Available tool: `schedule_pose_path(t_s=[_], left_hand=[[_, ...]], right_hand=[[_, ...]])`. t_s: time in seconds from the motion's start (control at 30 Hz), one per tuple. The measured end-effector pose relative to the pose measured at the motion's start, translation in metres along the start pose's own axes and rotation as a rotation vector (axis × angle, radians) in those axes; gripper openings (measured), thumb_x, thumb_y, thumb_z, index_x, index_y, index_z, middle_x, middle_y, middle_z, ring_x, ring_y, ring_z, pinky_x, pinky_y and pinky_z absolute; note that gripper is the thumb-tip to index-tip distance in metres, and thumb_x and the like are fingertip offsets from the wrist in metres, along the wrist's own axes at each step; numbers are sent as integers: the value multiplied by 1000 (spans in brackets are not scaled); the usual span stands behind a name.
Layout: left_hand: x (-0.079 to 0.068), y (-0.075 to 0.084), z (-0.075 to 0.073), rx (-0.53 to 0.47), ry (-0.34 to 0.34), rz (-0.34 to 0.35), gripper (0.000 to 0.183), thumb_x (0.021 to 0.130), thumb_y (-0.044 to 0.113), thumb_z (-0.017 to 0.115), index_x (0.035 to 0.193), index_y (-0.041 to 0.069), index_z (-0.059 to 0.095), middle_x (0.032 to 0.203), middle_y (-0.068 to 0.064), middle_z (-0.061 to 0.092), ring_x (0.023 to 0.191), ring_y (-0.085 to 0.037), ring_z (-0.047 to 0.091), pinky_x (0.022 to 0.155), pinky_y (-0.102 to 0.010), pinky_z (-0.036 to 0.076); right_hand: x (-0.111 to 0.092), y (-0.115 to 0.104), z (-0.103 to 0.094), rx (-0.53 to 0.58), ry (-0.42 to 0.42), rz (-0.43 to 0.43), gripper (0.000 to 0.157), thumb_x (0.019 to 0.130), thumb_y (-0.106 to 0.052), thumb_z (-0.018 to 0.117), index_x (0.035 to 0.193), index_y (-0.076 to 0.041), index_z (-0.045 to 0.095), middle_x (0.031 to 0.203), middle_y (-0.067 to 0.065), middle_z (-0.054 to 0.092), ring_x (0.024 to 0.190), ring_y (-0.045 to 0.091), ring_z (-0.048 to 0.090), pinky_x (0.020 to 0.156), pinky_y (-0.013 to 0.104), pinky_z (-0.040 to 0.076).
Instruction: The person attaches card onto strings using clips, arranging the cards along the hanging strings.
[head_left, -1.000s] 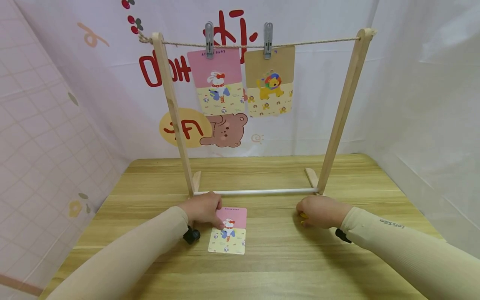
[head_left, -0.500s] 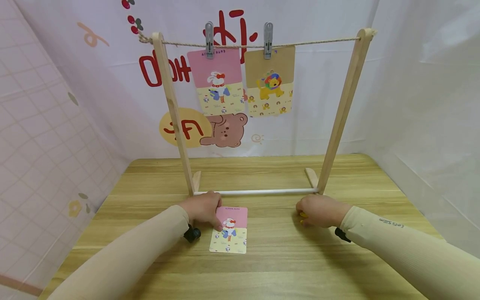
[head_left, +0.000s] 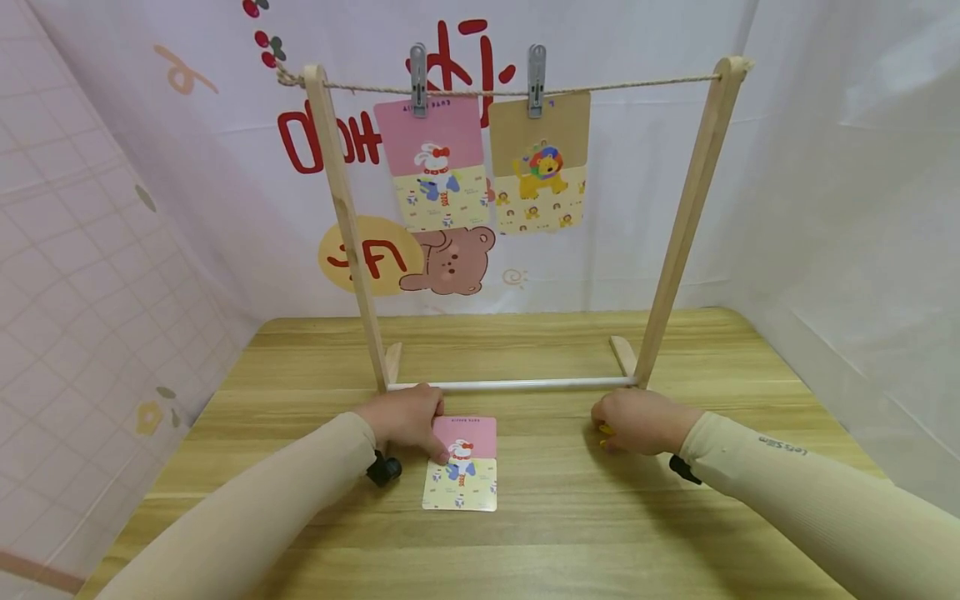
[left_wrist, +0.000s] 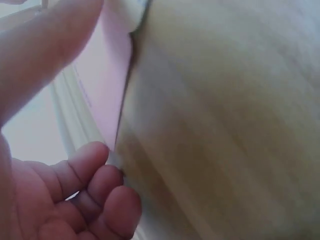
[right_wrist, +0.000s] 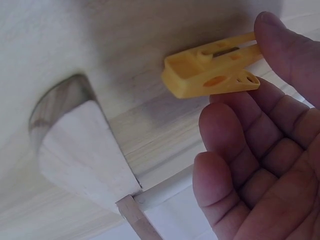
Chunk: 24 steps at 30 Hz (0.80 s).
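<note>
My left hand [head_left: 403, 418] is over the left edge of a pink-and-cream rabbit card [head_left: 467, 483] near the table's middle, thumb on its printed face. In the left wrist view the card's pink part [left_wrist: 107, 75] stands at a slant beside the fingertips; part of the grip is hidden behind the thumb. My right hand [head_left: 648, 423], close over the table by the frame's right foot, pinches a yellow clothespin [right_wrist: 210, 70] by its handle end. Its closed tip points away from the palm. Only a bit of the clothespin shows past the fingers in the head view.
A wooden frame [head_left: 686, 225] stands behind both hands, with a white bar [head_left: 525, 384] low across it. From its rope [head_left: 637, 84] hang a rabbit card [head_left: 431, 142] and a lion card [head_left: 540, 204], each by a grey clothespin [head_left: 536, 79].
The rabbit card under my left thumb has shifted slightly right while the left hand stays nearly in place. My right hand keeps still with the yellow clothespin.
</note>
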<state>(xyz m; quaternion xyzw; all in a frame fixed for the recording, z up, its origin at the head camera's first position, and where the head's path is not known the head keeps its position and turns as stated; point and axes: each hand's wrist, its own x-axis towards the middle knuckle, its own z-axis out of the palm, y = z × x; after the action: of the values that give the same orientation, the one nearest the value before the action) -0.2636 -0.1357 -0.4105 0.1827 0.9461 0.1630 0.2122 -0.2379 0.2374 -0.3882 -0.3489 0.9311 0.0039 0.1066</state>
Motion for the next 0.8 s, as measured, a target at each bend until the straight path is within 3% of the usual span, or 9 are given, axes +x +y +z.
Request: schedule_pose_path(t_s=[0.2,0.47,0.8], left_hand=[[0,4,0,29,-18,0,61,68,43,100,103,11,62,93,0,62,83,-19,58,75,-34,47],[0,4,1,2,-11,-16,51,70,39,99,93,11,64,88,-1,64,78,-19,58,69,-32,45],[0,4,1,-44,13,-48,51,72,36,99,98,11,63,96,-2,62,84,-21,58,73,-33,47]], right_hand=[[0,0,0,-6,-2,-4,23,85,-21,88,91,-11,69,77,-8,60,69,6,51,66,29,50],[1,0,1,-11,5,-13,23,85,-21,88,90,-10,69,77,-8,60,68,6,50,66,29,50],[2,4,3,-19,9,-22,23,84,-22,89,91,-10,70,78,-8,61,68,5,51,66,29,50]])
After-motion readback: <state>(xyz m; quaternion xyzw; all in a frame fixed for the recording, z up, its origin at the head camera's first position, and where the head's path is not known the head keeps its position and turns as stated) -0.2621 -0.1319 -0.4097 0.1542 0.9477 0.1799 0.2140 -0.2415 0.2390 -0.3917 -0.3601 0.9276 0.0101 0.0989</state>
